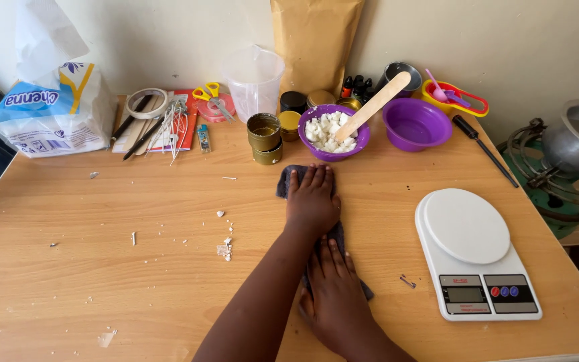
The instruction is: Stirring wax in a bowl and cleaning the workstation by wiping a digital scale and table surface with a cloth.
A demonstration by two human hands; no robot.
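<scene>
The right hand (pixel 333 295) lies flat, fingers together and outstretched, pressing the near end of a dark grey cloth (pixel 289 179) on the wooden table (pixel 102 268). At twelve o'clock from it, the left hand (pixel 312 201) presses the cloth's far end, fingers also flat. Farther at twelve o'clock stands a purple bowl (pixel 333 131) of white chunks; a white kitchen scale (pixel 474 251) sits at three o'clock.
</scene>
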